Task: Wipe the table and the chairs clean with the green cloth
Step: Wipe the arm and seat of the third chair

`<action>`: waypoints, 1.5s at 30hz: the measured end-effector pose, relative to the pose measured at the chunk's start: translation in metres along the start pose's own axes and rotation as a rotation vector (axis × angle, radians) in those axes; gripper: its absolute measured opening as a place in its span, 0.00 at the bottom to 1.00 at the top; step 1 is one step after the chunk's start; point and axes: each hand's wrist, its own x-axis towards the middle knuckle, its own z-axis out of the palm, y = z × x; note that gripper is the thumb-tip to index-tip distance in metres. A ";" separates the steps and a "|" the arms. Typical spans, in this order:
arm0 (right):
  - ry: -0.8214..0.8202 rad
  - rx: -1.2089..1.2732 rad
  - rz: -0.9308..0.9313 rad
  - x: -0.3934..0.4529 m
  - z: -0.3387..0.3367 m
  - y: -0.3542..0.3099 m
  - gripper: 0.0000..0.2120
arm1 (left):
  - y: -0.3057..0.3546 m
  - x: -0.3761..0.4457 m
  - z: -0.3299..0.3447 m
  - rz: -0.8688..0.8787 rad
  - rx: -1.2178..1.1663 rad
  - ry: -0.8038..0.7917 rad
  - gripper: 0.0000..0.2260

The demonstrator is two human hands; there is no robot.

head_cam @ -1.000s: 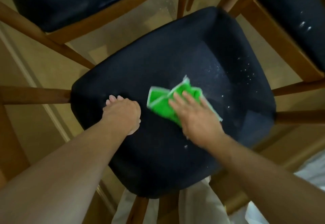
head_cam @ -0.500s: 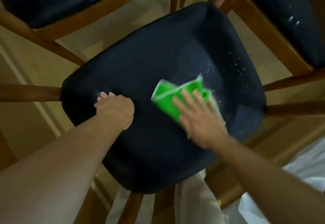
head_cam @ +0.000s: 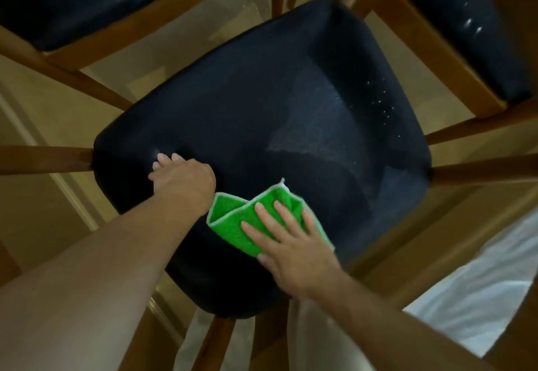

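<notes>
Dark padded chair seat point(head_cam: 262, 126) carries the folded green cloth point(head_cam: 233, 219) near its front edge, soft and light, best pressed flat as the right hand point(head_cam: 291, 248) does with spread fingers while the left hand point(head_cam: 183, 178) braces the seat, fingers straight.

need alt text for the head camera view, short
Seen from above, a right hand presses a green cloth flat on a dark chair seat. The left hand rests on the seat; white specks dot its far right.

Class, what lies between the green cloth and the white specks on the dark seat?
Head view: only dusty dark seat between green cloth and white specks.
</notes>
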 end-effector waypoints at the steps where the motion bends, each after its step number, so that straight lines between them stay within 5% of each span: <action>1: 0.045 -0.054 -0.018 0.009 -0.008 0.023 0.28 | 0.001 0.000 0.000 -0.004 0.001 -0.003 0.27; 5: 0.224 -0.003 0.515 0.068 -0.054 0.113 0.28 | -0.001 0.001 0.000 -0.019 0.023 -0.023 0.31; 8: 0.294 0.060 0.738 0.082 -0.054 0.103 0.29 | -0.001 0.002 -0.001 -0.005 0.044 -0.013 0.31; 11: 0.189 0.047 0.668 0.053 -0.019 0.030 0.32 | 0.001 0.000 -0.003 -0.016 0.031 -0.032 0.32; 14: 0.101 -0.006 0.359 0.000 0.020 -0.034 0.31 | 0.002 -0.001 -0.005 -0.005 0.005 -0.003 0.29; 19: 0.010 -0.089 -0.072 -0.017 0.009 0.010 0.28 | -0.002 -0.007 0.000 0.031 0.025 0.025 0.28; 21: 0.132 -0.093 0.069 -0.001 -0.011 0.063 0.28 | -0.003 -0.009 0.003 0.035 0.034 0.024 0.29; 25: 0.302 0.064 0.675 0.030 -0.048 0.145 0.29 | -0.003 -0.006 0.001 0.030 0.041 0.019 0.30; 29: 0.403 0.169 1.013 0.027 -0.025 0.081 0.29 | -0.003 -0.002 -0.001 0.029 0.036 0.005 0.30; 35: 0.083 0.382 1.001 -0.018 0.034 -0.067 0.31 | -0.002 -0.002 -0.005 0.019 0.047 -0.025 0.31; 45: 0.263 0.324 0.824 -0.016 0.019 0.012 0.25 | -0.001 0.002 -0.002 -0.015 0.058 -0.031 0.33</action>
